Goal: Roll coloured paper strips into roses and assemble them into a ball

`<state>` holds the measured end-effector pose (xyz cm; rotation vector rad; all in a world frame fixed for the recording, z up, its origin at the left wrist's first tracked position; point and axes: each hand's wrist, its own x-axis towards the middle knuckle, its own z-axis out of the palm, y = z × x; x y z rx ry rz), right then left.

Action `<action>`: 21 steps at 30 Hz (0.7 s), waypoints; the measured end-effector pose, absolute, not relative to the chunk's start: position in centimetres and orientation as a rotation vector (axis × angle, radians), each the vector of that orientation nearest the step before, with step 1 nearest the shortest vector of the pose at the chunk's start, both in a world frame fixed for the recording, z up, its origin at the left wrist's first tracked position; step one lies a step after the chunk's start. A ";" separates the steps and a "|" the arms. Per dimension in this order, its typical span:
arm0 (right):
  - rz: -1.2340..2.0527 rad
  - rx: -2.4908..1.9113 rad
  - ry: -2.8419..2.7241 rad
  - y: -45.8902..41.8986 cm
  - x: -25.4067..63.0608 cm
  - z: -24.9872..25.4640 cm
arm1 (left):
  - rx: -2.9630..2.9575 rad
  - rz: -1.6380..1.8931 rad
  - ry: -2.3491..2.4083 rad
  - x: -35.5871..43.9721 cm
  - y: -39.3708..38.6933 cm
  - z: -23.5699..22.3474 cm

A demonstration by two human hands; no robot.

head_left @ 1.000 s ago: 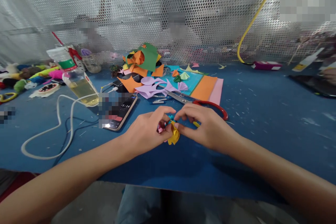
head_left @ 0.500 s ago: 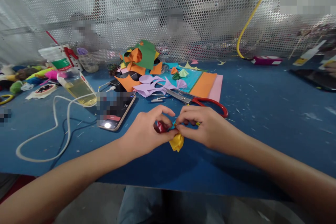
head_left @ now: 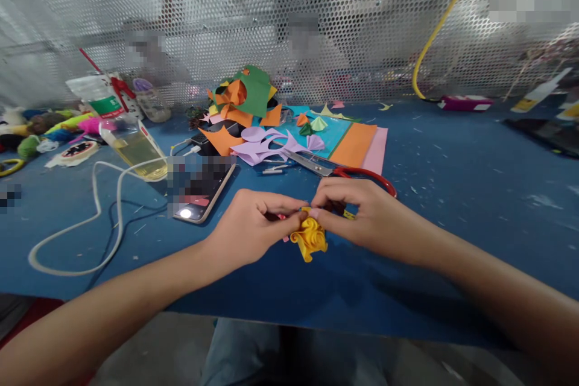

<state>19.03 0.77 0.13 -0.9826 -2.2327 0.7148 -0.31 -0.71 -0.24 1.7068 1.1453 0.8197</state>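
Note:
A ruffled yellow paper flower [head_left: 310,237] is pinched between both hands above the front part of the blue table [head_left: 434,223]. My left hand [head_left: 251,226] grips it from the left with thumb and forefinger. From the right, my right hand [head_left: 357,211] closes its fingertips on its upper edge. Something pink shows under the left fingers, and a bit of yellow peeks out by the right palm. Fingers hide the flower's back. Just beyond the right hand lie scissors [head_left: 312,163] with red handles.
Coloured paper sheets [head_left: 355,143], lilac offcuts [head_left: 257,146] and small folded paper pieces [head_left: 318,124] lie behind the hands. At left are a phone [head_left: 205,193], a white cable [head_left: 118,211] and a cup of yellowish liquid [head_left: 140,154]. A perforated metal screen [head_left: 371,30] stands at the back.
The yellow flower has turned, so its ruffled face now shows. My left fingers have closed in toward the right fingertips, and the red and blue bits seen between them are mostly hidden.

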 end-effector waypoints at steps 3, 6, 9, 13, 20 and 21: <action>0.758 -0.954 -2.272 1.0 19.2 0.1 | 1.743 0.773 1.133 -0.4 -0.6 -0.3; 0.794 -0.941 -2.295 1.3 19.2 0.0 | 1.828 0.717 1.137 -0.6 -0.5 -0.5; 0.787 -0.912 -2.314 1.4 19.2 -0.2 | 1.915 0.716 1.130 -0.6 -0.5 -0.7; 0.742 -0.939 -2.316 1.2 19.3 -0.1 | 2.024 0.811 1.158 -0.3 -0.8 -0.8; 0.689 -0.868 -2.411 1.5 20.3 1.3 | 2.008 0.818 1.110 -0.4 -0.6 0.5; 0.650 -0.837 -2.442 1.7 20.6 1.5 | 2.013 0.828 1.109 -0.7 -0.1 0.8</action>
